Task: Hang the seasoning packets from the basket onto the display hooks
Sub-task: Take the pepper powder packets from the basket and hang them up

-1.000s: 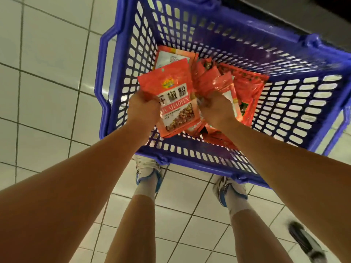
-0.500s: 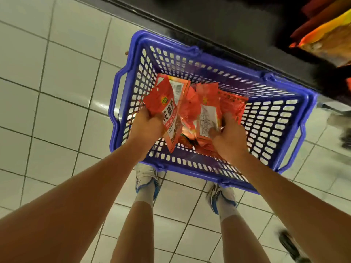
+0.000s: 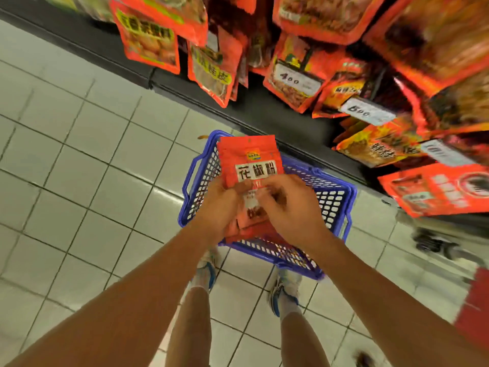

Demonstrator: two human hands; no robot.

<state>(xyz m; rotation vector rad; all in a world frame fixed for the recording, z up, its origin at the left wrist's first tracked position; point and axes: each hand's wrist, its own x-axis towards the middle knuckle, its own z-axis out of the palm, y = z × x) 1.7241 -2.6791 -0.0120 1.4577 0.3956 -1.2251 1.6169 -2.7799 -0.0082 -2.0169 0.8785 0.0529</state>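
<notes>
A stack of red seasoning packets (image 3: 251, 160) with a white label stands upright in front of me, above the blue plastic basket (image 3: 336, 197) on the floor. My left hand (image 3: 222, 205) grips the stack's lower left side. My right hand (image 3: 288, 207) holds its lower right, fingers over the front packet. The hands hide the bottom half of the stack. Whether more packets lie in the basket is hidden. Red and orange packets (image 3: 296, 72) hang on the display at the upper right; the hooks themselves are not visible.
Rows of hanging packets with white price tags (image 3: 366, 111) fill the top and right. A dark shelf base (image 3: 164, 78) runs diagonally along the pale tiled floor (image 3: 87, 168). My feet in white and blue shoes (image 3: 283, 292) stand just behind the basket.
Both hands have lifted the packets out of the basket and brought them together into one stack. The view has tilted up, and the hanging display now shows.
</notes>
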